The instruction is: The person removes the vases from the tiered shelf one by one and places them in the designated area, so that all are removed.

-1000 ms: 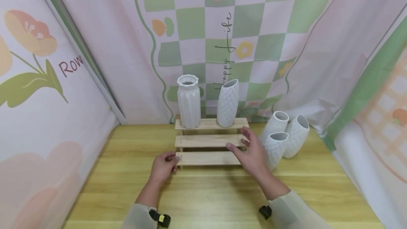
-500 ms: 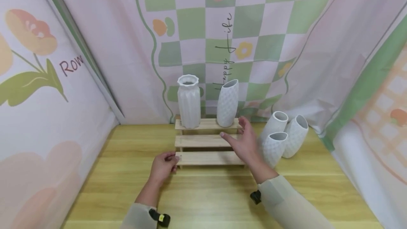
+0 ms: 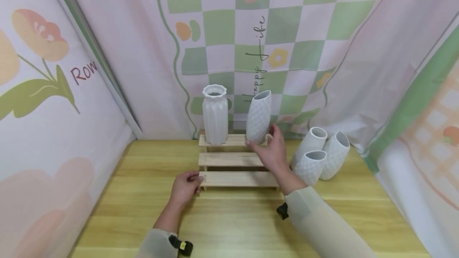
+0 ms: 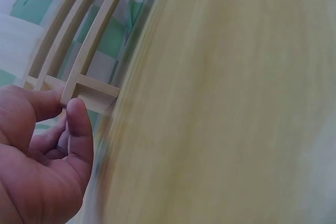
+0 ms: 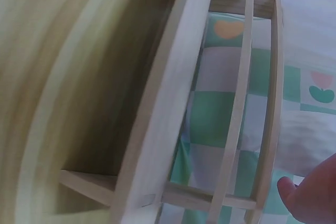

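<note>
My left hand (image 3: 184, 189) pinches the left end of the bottom board of a three-tier wooden shelf (image 3: 236, 178), thumb and finger at its edge in the left wrist view. On the top tier stand a white fluted vase (image 3: 215, 120) at the left and a white dimpled vase with a slanted mouth (image 3: 259, 118) at the right. My right hand (image 3: 272, 152) is spread at the base of the dimpled vase, thumb in front, fingers at its right. Whether it touches the vase, I cannot tell. Only part of that hand shows in the right wrist view.
Right of the shelf, a group of three white vases (image 3: 311, 170) stands close together on the wooden table (image 3: 229, 222). My right forearm passes in front of them. A printed curtain (image 3: 218, 27) hangs behind the shelf, with more printed cloth at both sides.
My right hand has moved left and up, from beside the shelf's right end to the base of the dimpled vase. The left hand has kept its hold on the shelf.
</note>
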Demonstrator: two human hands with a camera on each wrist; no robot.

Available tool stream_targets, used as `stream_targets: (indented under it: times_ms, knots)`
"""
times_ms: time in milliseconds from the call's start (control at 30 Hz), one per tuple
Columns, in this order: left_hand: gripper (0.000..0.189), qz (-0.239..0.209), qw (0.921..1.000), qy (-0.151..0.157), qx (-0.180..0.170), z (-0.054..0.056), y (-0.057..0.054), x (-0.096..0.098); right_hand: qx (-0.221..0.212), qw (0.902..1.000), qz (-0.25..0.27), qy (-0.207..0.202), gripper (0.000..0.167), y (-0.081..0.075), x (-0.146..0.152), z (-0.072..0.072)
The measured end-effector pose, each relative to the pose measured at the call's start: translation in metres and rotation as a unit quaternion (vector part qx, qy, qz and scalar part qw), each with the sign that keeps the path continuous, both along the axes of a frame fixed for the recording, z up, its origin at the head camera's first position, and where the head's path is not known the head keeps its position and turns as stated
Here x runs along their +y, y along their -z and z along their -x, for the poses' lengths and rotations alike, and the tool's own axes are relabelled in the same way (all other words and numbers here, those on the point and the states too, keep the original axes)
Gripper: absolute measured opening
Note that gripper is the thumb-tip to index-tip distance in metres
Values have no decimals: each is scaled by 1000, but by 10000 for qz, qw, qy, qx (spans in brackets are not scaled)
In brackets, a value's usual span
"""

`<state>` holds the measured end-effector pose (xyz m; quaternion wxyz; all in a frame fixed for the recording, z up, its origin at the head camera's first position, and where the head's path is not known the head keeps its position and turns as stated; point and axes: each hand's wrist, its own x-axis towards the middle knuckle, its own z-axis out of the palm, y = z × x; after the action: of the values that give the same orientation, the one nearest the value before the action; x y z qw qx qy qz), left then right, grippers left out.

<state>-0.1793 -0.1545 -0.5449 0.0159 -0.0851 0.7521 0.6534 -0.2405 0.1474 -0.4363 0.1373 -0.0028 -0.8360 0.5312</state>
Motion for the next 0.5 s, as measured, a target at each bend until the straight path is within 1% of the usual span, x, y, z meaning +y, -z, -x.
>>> stream_targets:
  times_ms: [167, 367, 500]
  knots:
    - [37, 8, 10000, 6, -7, 1, -1, 0, 57, 9999, -116, 13, 113, -4, -3, 9]
    - [37, 85, 9999, -10, -145, 0, -1, 1, 131, 9999, -42, 77, 109, -7, -7, 21]
    - [37, 94, 9998, -30, -169, 0, 0, 0, 199, 9997, -22, 146, 107, -7, -8, 30]
